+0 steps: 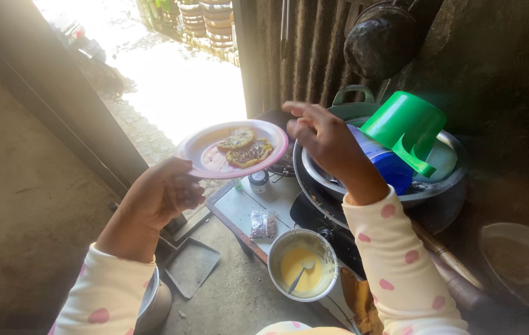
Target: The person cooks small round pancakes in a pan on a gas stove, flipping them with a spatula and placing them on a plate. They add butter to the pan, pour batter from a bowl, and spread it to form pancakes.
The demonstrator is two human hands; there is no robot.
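Pink round plastic plate with two browned pancakes pinched in left hand, right hand loosely curled, empty

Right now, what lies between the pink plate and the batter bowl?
In the head view, a small dark-lidded jar and a small clear packet lie between pink plate and batter bowl.

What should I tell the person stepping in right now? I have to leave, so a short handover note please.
Left hand holds up the round pink plastic plate by its rim; two flat yellow-brown cakes lie on it.
Right hand is empty, fingers spread, raised beside the plate over the stacked metal basins.
Small metal bowl of yellow batter with a spoon sits below on the low table.
Done: two cakes plated. Left: batter remains in the bowl.
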